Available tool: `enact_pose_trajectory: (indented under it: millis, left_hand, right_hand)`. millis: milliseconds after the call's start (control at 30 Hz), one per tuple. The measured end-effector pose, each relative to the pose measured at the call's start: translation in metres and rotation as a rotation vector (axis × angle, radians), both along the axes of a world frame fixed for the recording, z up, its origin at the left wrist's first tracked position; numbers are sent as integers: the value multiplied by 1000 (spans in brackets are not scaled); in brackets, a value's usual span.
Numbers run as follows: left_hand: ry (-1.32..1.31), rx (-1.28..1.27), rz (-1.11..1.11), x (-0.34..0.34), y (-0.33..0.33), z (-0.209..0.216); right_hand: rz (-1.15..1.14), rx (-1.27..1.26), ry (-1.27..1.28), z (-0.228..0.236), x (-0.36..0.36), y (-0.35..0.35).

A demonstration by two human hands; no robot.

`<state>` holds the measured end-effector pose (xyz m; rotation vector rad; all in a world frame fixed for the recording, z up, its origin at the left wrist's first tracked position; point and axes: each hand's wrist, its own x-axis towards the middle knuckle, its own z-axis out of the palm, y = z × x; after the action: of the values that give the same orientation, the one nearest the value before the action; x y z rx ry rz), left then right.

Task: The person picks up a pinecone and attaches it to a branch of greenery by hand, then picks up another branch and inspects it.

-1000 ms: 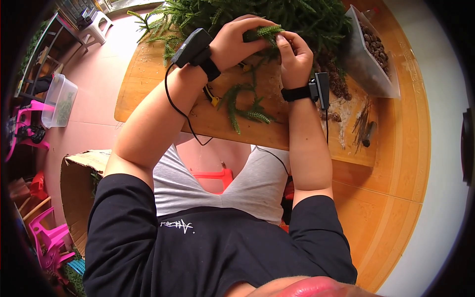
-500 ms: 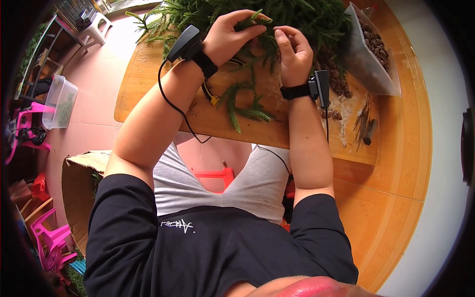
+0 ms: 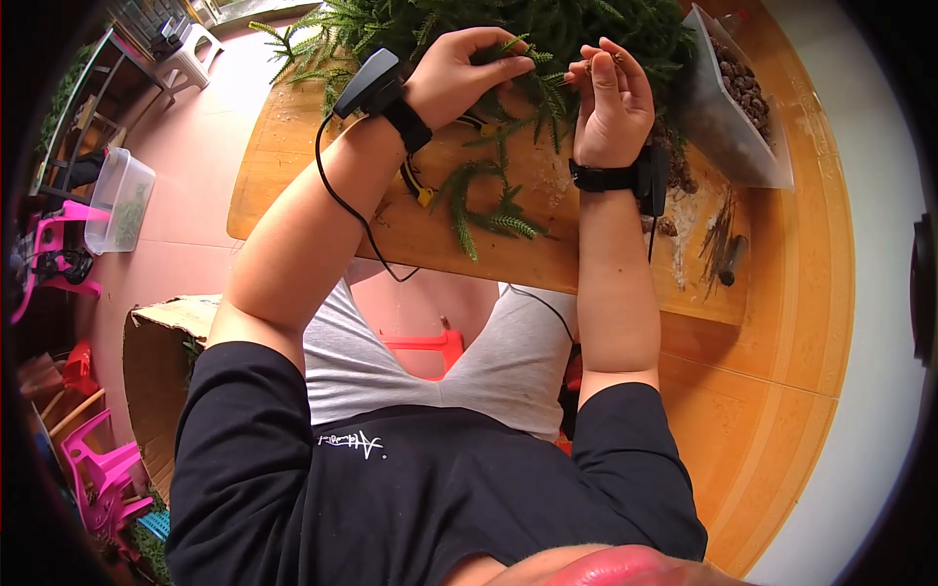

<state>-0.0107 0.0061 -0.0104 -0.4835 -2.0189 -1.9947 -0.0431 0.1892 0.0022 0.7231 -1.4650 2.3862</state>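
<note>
My left hand (image 3: 471,76) is closed in a pinch on a green needle-leaved sprig (image 3: 518,46) at the near edge of a big heap of green branches (image 3: 596,24). To its right, my right hand (image 3: 614,107) is raised with palm turned inward and fingertips drawn together. A small brown bit, possibly a pine cone, shows at those fingertips, mostly hidden by the fingers. Below and between the hands, a loose curved sprig (image 3: 486,217) lies on the wooden board (image 3: 332,200). A tool with yellow-and-black curved handles (image 3: 420,191) lies partly under my left wrist.
A translucent bin (image 3: 708,127) of brown pine cones (image 3: 741,86) stands at the far right. More cones, white residue and dark twigs (image 3: 716,244) lie near my right wrist. On the left are a cardboard box (image 3: 151,381), a clear tub (image 3: 119,200) and pink stools (image 3: 103,469).
My right hand has moved right, away from the left hand, and a brown bit now shows at its fingertips. My left hand has stayed nearly in place on the sprig.
</note>
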Motion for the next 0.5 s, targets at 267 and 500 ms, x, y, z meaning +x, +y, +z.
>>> enact_pose_trajectory:
  millis: [267,500]
  left_hand:
    - [-17,-15,3,0,0,-2]
    - [-63,-39,-34,0,0,-1]
  right_hand:
    - [-58,60,53,-4,-4,4]
    - [-13,-6,5,-1,-1,1]
